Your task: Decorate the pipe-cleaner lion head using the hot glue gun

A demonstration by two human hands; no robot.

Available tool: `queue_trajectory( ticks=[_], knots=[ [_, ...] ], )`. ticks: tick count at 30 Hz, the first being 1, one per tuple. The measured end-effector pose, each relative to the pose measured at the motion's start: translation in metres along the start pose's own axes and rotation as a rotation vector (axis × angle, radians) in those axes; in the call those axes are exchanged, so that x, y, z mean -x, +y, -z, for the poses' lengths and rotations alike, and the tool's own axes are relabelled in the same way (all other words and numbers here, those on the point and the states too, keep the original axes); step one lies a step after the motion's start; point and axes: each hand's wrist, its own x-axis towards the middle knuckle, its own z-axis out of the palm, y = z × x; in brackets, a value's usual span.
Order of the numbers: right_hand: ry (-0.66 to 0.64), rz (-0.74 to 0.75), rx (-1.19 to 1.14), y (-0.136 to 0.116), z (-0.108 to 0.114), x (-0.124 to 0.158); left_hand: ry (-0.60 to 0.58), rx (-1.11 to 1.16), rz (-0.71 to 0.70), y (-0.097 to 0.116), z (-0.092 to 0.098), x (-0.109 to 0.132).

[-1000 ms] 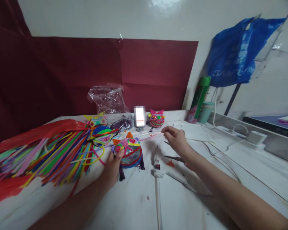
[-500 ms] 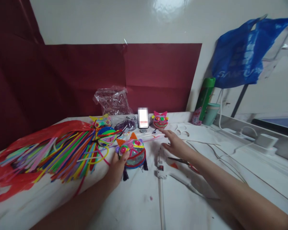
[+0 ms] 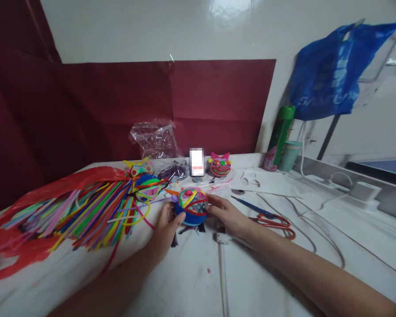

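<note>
My left hand (image 3: 169, 220) grips the left side of a round animal-head craft ball (image 3: 192, 215), its thumb on the front. The ball has a blue band, red and yellow pipe-cleaner trim, an orange ear and dark tassels hanging below. Fingers of my right hand (image 3: 224, 212) hold the ball's right side, near the table top. Just left of it rests another blue craft ball (image 3: 147, 187). A pink animal-head ball (image 3: 220, 164) with ears stands behind, by the wall. Red-handled scissors (image 3: 277, 222) lie right of my right hand, their handles near my forearm.
Many coloured pipe cleaners (image 3: 95, 211) spread over a red plastic bag (image 3: 82, 175) on the left. A white glue gun (image 3: 221, 239) lies partly hidden beneath my right arm. Cables (image 3: 317, 220), a power strip (image 3: 366, 204), a cup (image 3: 289, 156) and a green can (image 3: 282, 136) are on the right.
My right hand has come down and left from near the pink ball onto the held ball. That ball has turned and tipped, showing more of its blue band. The scissors are more exposed.
</note>
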Motion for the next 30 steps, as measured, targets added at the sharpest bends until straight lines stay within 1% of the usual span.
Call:
queue_trajectory(
  ticks=[2, 5, 8, 12, 16, 19, 22, 24, 26, 28, 30],
  knots=[
    [0.008, -0.046, -0.051, 0.0, -0.001, 0.0, -0.015, -0.024, 0.026, 0.001, -0.001, 0.0],
    [-0.019, -0.021, -0.042, 0.001, -0.005, 0.002, 0.001, -0.045, 0.066, 0.0, -0.001, -0.001],
    [-0.033, 0.067, 0.06, 0.003, -0.006, 0.002, 0.002, -0.029, 0.066, 0.001, -0.001, -0.001],
    [-0.004, 0.15, 0.221, 0.008, -0.005, 0.001, -0.046, 0.039, 0.088, 0.001, 0.001, -0.003],
    [0.041, 0.161, 0.291, 0.008, -0.007, 0.004, -0.1, 0.136, 0.09, 0.001, 0.003, -0.005],
    [0.082, 0.161, 0.385, 0.005, -0.012, 0.009, -0.136, 0.116, 0.093, 0.001, 0.006, -0.005],
    [0.083, 0.191, 0.51, -0.006, -0.014, 0.013, -0.139, 0.105, 0.147, -0.003, 0.011, -0.006],
    [0.047, 0.204, 0.589, -0.02, -0.01, 0.013, -0.134, 0.112, 0.176, -0.006, 0.016, -0.008],
    [0.016, 0.174, 0.723, -0.036, 0.001, 0.011, -0.146, 0.103, 0.191, -0.007, 0.019, -0.01],
    [-0.014, 0.099, 0.951, -0.05, 0.017, 0.011, -0.147, 0.084, 0.179, -0.005, 0.02, -0.011],
    [-0.038, 0.04, 1.158, -0.057, 0.033, 0.016, -0.126, 0.05, 0.141, -0.001, 0.018, -0.01]
  ],
)
